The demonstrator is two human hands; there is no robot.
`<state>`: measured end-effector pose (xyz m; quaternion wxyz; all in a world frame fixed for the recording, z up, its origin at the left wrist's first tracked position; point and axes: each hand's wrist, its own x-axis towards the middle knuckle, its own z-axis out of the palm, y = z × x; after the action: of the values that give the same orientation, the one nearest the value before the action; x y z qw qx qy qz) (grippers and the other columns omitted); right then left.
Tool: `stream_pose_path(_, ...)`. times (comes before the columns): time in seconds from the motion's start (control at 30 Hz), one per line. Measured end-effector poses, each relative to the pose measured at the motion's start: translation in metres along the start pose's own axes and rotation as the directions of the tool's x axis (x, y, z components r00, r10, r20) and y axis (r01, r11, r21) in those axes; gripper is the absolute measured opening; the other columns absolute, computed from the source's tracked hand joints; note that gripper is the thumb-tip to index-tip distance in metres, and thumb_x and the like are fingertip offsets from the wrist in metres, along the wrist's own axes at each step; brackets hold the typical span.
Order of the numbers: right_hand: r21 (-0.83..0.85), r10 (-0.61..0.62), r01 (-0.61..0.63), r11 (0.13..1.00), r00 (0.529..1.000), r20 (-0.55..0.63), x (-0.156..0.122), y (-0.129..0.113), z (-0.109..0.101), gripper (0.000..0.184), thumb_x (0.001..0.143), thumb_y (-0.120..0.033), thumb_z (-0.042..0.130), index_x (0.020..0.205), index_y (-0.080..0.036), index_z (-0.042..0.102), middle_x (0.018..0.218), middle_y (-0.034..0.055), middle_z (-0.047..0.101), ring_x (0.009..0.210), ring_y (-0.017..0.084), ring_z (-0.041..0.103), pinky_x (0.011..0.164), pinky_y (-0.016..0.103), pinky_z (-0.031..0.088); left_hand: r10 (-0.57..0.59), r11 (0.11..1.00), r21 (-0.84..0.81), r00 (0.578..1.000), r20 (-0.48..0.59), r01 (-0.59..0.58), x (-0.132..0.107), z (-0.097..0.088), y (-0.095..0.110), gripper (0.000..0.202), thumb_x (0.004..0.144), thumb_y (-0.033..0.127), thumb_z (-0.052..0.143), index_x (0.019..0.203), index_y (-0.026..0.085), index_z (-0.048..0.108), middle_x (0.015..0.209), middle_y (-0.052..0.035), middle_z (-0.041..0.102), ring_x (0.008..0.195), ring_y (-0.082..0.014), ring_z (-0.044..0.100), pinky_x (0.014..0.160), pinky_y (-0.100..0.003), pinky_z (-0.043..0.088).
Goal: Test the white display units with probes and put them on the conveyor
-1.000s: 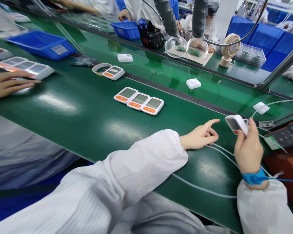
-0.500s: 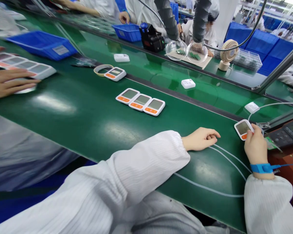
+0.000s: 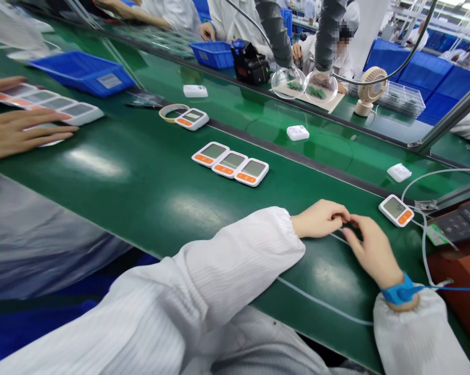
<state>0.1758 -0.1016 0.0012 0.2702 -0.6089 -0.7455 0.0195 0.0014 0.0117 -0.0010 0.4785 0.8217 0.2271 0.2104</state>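
My left hand (image 3: 321, 217) rests low over the green bench with curled fingers; what they close on, if anything, is hidden. A thin clear tube (image 3: 339, 237) runs out from beneath it. My right hand (image 3: 373, 247), wearing a blue wrist strap (image 3: 397, 291), has its thumb and index finger apart. Its fingertips meet or nearly meet those of the left hand, and I see nothing held there. Beyond the right hand, a white device with a grey screen and orange button strip (image 3: 396, 210) lies by the bench's back strip, digits faintly showing.
Three similar devices (image 3: 230, 163) sit in a row mid-bench. Farther left are another device (image 3: 191, 119), a tape roll (image 3: 174, 112) and a blue tray (image 3: 82, 73). A co-worker's hands (image 3: 24, 133) touch more devices. An orange-brown instrument (image 3: 459, 250) with tubing stands at right.
My right hand has let go of the device and moved left to my left hand. The device now lies turned on the bench. My left hand has barely moved.
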Motion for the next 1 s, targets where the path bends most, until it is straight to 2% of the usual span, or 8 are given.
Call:
stream_pose_path(0.17, 0.086, -0.088, 0.081, 0.993, 0.993, 0.078, -0.001, -0.006, 0.020, 0.016, 0.102, -0.028, 0.051, 0.097, -0.018, 0.064, 0.103, 0.0107, 0.066, 0.099, 0.028, 0.059, 0.086, 0.043, 0.051, -0.040, 0.781, 0.577, 0.941, -0.335, 0.238, 0.001, -0.056, -0.009, 0.036, 0.088, 0.018, 0.050, 0.118, 0.015, 0.070, 0.126, -0.0150, 0.068, 0.127, -0.0318, 0.056, 0.114, -0.053, 0.038)
stream_pose_path(0.27, 0.140, -0.054, 0.040, 0.989, 0.994, 0.093, -0.001, 0.000, 0.019, 0.018, 0.102, -0.025, 0.049, 0.090, -0.019, 0.061, 0.092, 0.0082, 0.065, 0.088, 0.025, 0.058, 0.079, 0.039, 0.050, -0.157, 0.505, 0.637, 0.788, -0.596, 0.583, -0.006, -0.084, -0.018, 0.053, 0.090, 0.034, 0.055, 0.139, 0.014, 0.057, 0.155, -0.0227, 0.042, 0.149, -0.0501, 0.020, 0.113, -0.079, 0.014)
stream_pose_path(0.37, 0.152, -0.045, 0.028, 0.988, 0.994, 0.104, -0.001, 0.002, 0.017, 0.018, 0.102, -0.025, 0.048, 0.088, -0.020, 0.059, 0.086, 0.0064, 0.063, 0.081, 0.024, 0.058, 0.075, 0.036, 0.048, -0.380, 0.384, 0.560, 0.679, -0.629, 0.734, -0.010, -0.091, -0.025, 0.061, 0.095, 0.047, 0.046, 0.146, 0.013, 0.050, 0.158, -0.0254, 0.035, 0.148, -0.0571, 0.013, 0.107, -0.083, 0.016)
stream_pose_path(0.43, 0.150, -0.029, 0.012, 0.989, 0.993, 0.111, -0.002, 0.000, 0.017, 0.013, 0.101, -0.026, 0.052, 0.094, -0.020, 0.061, 0.088, 0.0060, 0.064, 0.082, 0.023, 0.060, 0.074, 0.035, 0.047, -0.416, 0.383, 0.590, 0.703, -0.577, 0.711, -0.010, -0.085, -0.024, 0.057, 0.098, 0.044, 0.039, 0.143, 0.012, 0.052, 0.155, -0.0251, 0.039, 0.147, -0.0544, 0.020, 0.108, -0.081, 0.019)
stream_pose_path(0.57, 0.112, -0.024, 0.006, 0.994, 0.986, 0.162, -0.002, -0.003, 0.017, 0.018, 0.098, -0.028, 0.062, 0.113, -0.019, 0.063, 0.090, 0.0042, 0.063, 0.083, 0.023, 0.061, 0.074, 0.035, 0.047, -0.232, 0.461, 0.722, 0.855, -0.464, 0.516, -0.006, -0.066, -0.015, 0.047, 0.095, 0.032, 0.046, 0.135, 0.010, 0.057, 0.156, -0.0246, 0.038, 0.147, -0.0436, 0.029, 0.112, -0.067, 0.031)
stream_pose_path(0.7, 0.103, -0.046, 0.029, 0.994, 0.984, 0.170, -0.003, -0.005, 0.017, 0.008, 0.098, -0.024, 0.059, 0.093, -0.020, 0.064, 0.083, 0.0031, 0.060, 0.081, 0.022, 0.058, 0.073, 0.034, 0.044, -0.054, 0.629, 0.763, 0.987, -0.152, 0.152, -0.002, -0.060, -0.011, 0.044, 0.094, 0.031, 0.052, 0.133, 0.011, 0.061, 0.147, -0.0181, 0.052, 0.136, -0.0314, 0.046, 0.114, -0.048, 0.037)
stream_pose_path(0.87, 0.112, -0.066, 0.051, 0.992, 0.988, 0.138, -0.002, -0.006, 0.016, 0.016, 0.101, -0.025, 0.051, 0.088, -0.020, 0.059, 0.086, 0.0057, 0.060, 0.082, 0.023, 0.057, 0.074, 0.035, 0.045, -0.093, 0.626, 0.767, 0.990, -0.102, 0.138, -0.005, -0.069, -0.015, 0.059, 0.088, 0.047, 0.063, 0.140, 0.021, 0.056, 0.154, -0.0134, 0.046, 0.146, -0.0389, 0.032, 0.115, -0.067, 0.026)
stream_pose_path(1.0, 0.234, -0.041, 0.025, 0.972, 0.997, 0.066, -0.001, -0.008, 0.015, 0.016, 0.104, -0.026, 0.045, 0.093, -0.020, 0.057, 0.093, 0.0069, 0.064, 0.086, 0.022, 0.063, 0.077, 0.034, 0.050, -0.186, 0.660, 0.725, 0.978, -0.094, 0.195, -0.008, -0.076, -0.013, 0.066, 0.082, 0.031, 0.063, 0.145, 0.016, 0.050, 0.159, -0.0174, 0.038, 0.143, -0.0393, 0.035, 0.109, -0.061, 0.040)
